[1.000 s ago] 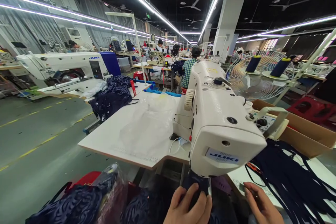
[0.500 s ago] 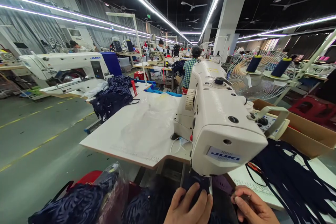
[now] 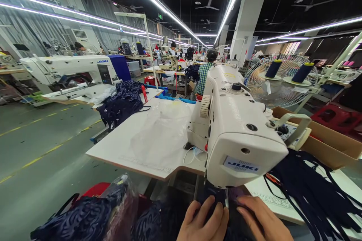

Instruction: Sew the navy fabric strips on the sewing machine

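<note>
Dark navy fabric piece [image 3: 211, 196]: under head of white sewing machine [image 3: 240, 135], front edge of worktop [image 3: 135, 147]. Left hand [image 3: 203, 220]: fingers spread, pressing flat. Right hand [image 3: 261, 220]: fingers extended, resting alongside. Best practice: cloth kept taut, fed evenly, fingertips clear of needle.

My sewing station, from the head camera.
Sewing machine [image 3: 240, 128] stands on the tabletop [image 3: 135, 147]; plastic sheet [image 3: 164, 131] left of it, strap pile [image 3: 308, 192] right, fan [image 3: 279, 83] behind, both my hands [image 3: 203, 222] under its head.
</note>
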Available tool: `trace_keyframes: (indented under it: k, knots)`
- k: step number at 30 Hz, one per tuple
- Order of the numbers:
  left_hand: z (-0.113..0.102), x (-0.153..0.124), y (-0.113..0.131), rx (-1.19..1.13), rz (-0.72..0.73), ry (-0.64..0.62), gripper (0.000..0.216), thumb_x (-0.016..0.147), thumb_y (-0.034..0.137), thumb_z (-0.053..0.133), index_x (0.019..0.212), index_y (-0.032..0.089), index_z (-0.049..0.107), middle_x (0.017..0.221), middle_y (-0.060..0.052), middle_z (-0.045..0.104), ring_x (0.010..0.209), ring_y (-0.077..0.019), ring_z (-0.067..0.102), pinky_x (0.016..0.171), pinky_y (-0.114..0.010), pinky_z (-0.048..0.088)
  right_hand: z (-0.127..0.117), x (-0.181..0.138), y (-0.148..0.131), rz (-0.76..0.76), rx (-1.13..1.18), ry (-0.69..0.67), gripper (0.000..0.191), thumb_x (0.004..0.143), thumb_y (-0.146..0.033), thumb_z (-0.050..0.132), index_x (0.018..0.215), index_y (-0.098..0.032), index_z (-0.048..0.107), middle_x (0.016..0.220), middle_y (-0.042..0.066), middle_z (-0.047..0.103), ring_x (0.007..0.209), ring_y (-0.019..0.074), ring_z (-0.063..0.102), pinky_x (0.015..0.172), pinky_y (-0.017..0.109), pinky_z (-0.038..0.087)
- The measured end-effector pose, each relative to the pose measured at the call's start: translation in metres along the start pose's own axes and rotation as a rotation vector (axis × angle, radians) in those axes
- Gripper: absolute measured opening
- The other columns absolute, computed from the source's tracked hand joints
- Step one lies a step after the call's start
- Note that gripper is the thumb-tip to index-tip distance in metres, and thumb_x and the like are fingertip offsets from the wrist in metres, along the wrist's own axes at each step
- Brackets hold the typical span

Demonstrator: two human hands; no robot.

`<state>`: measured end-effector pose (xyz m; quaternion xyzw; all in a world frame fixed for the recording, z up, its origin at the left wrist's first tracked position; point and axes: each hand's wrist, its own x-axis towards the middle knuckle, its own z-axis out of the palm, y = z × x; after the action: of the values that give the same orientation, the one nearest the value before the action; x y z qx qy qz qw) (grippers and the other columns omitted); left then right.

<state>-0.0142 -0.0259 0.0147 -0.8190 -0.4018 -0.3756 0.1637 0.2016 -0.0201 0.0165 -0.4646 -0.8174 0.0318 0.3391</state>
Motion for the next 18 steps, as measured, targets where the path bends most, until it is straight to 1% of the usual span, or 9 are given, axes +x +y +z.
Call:
trace_keyframes:
  k: [1, 2, 4, 7, 11, 14, 18]
  knots:
    - [0.001, 0.001, 0.000, 0.002, 0.001, 0.017, 0.032, 0.104, 0.018, 0.040, 0.110, 0.029, 0.070, 0.100, 0.011, 0.077, 0.098, -0.0144, 0.069, 0.088, -0.032, 0.038, -0.003, 0.006, -0.006, -0.035, 0.013, -0.002, 0.020, 0.102, -0.031, 0.044, 0.117, -0.027, 0.058, 0.099, 0.003, 0.074, 0.092, 0.0128, 0.074, 0.084, 0.015, 0.057]
    - [0.001, 0.001, 0.000, 0.001, -0.002, 0.035, 0.031, 0.104, 0.018, 0.042, 0.108, 0.029, 0.071, 0.098, 0.011, 0.077, 0.096, -0.0141, 0.069, 0.088, -0.032, 0.038, -0.005, 0.011, -0.011, -0.062, 0.025, -0.011, 0.022, 0.104, -0.029, 0.041, 0.116, -0.027, 0.058, 0.099, 0.003, 0.073, 0.093, 0.0120, 0.074, 0.085, 0.014, 0.056]
    - [0.003, 0.003, 0.000, -0.008, -0.015, 0.073, 0.029, 0.102, 0.019, 0.045, 0.105, 0.029, 0.072, 0.096, 0.012, 0.077, 0.094, -0.0136, 0.070, 0.089, -0.030, 0.038, -0.005, 0.019, -0.017, -0.107, 0.012, -0.033, 0.028, 0.104, -0.024, 0.036, 0.123, -0.026, 0.056, 0.104, 0.005, 0.072, 0.098, 0.0116, 0.072, 0.085, 0.013, 0.056]
    - [0.004, 0.004, 0.002, -0.028, -0.040, 0.120, 0.026, 0.100, 0.020, 0.048, 0.101, 0.029, 0.072, 0.093, 0.011, 0.078, 0.091, -0.0130, 0.070, 0.093, -0.029, 0.037, 0.002, 0.025, -0.019, -0.146, -0.078, -0.024, 0.032, 0.104, -0.024, 0.037, 0.131, -0.021, 0.053, 0.114, 0.009, 0.072, 0.108, 0.0146, 0.070, 0.091, 0.015, 0.054]
    - [0.007, 0.004, 0.004, -0.046, -0.060, 0.148, 0.026, 0.099, 0.019, 0.048, 0.100, 0.029, 0.073, 0.091, 0.011, 0.078, 0.090, -0.0117, 0.071, 0.097, -0.028, 0.036, 0.009, 0.024, -0.015, -0.188, -0.127, 0.014, 0.029, 0.104, -0.024, 0.037, 0.124, -0.018, 0.058, 0.113, 0.009, 0.073, 0.106, 0.0148, 0.071, 0.091, 0.015, 0.054]
    - [0.009, 0.001, 0.003, -0.039, -0.057, 0.152, 0.028, 0.099, 0.018, 0.047, 0.101, 0.028, 0.073, 0.092, 0.011, 0.077, 0.092, -0.0117, 0.071, 0.095, -0.029, 0.037, 0.010, 0.023, -0.014, -0.212, -0.135, 0.022, 0.029, 0.104, -0.023, 0.039, 0.124, -0.018, 0.059, 0.112, 0.009, 0.074, 0.106, 0.0154, 0.071, 0.093, 0.017, 0.054]
    - [0.011, -0.001, -0.002, -0.013, 0.010, 0.147, 0.027, 0.098, 0.017, 0.048, 0.103, 0.028, 0.073, 0.094, 0.011, 0.077, 0.093, -0.0120, 0.070, 0.092, -0.030, 0.038, 0.013, 0.023, -0.014, -0.217, -0.108, 0.016, 0.030, 0.103, -0.020, 0.039, 0.124, -0.017, 0.059, 0.111, 0.009, 0.074, 0.106, 0.0151, 0.070, 0.096, 0.019, 0.053]
